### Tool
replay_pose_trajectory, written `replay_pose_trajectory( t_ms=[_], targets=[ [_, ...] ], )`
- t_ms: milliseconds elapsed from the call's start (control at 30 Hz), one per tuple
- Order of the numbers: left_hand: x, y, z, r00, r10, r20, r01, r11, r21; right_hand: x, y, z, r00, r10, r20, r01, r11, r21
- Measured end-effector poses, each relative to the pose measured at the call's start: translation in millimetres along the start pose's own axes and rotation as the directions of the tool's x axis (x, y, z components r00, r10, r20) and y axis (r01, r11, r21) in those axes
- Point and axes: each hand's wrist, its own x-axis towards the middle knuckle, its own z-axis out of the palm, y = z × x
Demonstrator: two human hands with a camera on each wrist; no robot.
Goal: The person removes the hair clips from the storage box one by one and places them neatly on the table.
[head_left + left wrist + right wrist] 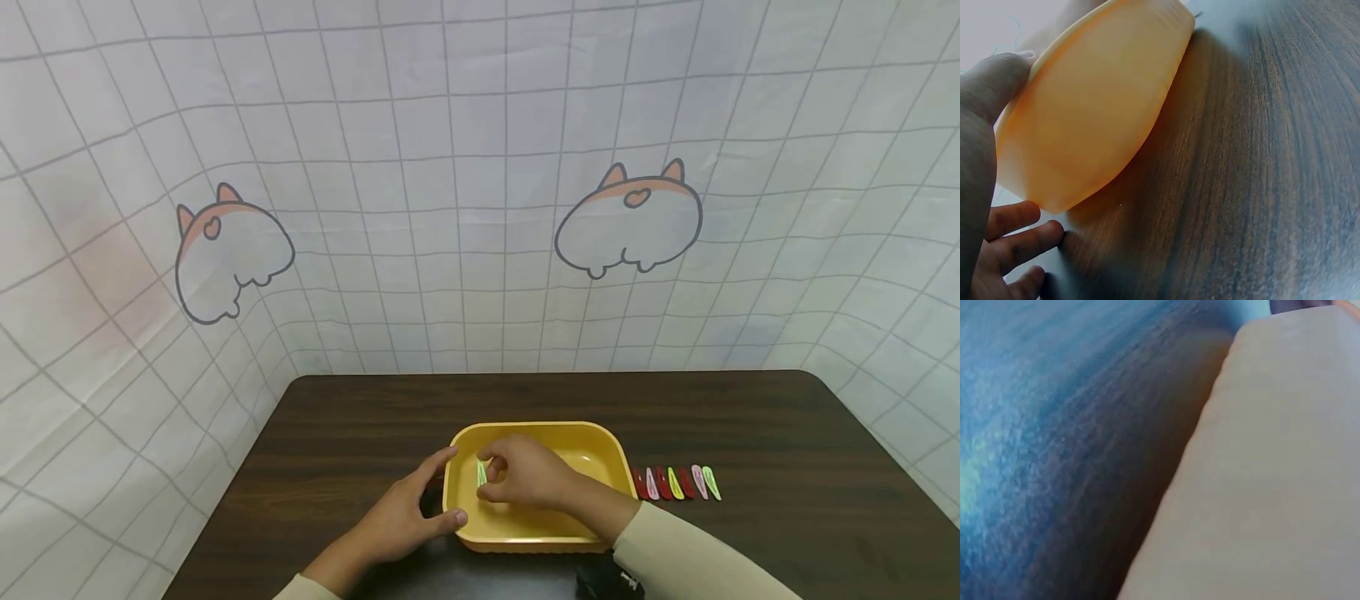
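Observation:
A yellow plastic tray [525, 527] sits on the dark table in the head view. My left hand [401, 512] spans its left end, thumb at the front corner of the rim and index finger farther back. In the left wrist view its other fingers [1025, 244] are loosely extended beside the tray's outer wall [1097, 106]. My right hand [532, 473] reaches inside the tray, index finger and thumb bent around the two ends of a light green hair clip [482, 473]. In the right wrist view a cream sleeve [1260, 475] hides that hand.
Several hair clips in dark red, pink, yellow and green, among them a yellow clip [676, 483], lie in a row just right of the tray. A black object [603, 579] is by the right sleeve at the front. Behind the table [360, 417] hangs a white grid-patterned cloth [480, 250].

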Motion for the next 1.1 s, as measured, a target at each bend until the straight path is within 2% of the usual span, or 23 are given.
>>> replay_pose_trajectory(
  t_ms=[433,667,1100],
  targets=[
    [-2.1,0.3,0.0,1.000,-0.024,0.007,0.024,1.000,0.003,-20.5,0,-16,0.999,0.039,-0.026,-0.038,0.999,0.021],
    [-2.7,1.1,-0.9,0.999,-0.040,0.014,0.039,0.999,0.005,-30.4,1,-21,0.999,0.012,-0.052,-0.012,1.000,-0.003],
    [-2.9,0.0,-1.9,1.000,-0.006,0.011,0.006,1.000,0.001,-44.0,5,-31,0.996,0.016,-0.090,-0.021,0.999,-0.047]
  ],
)
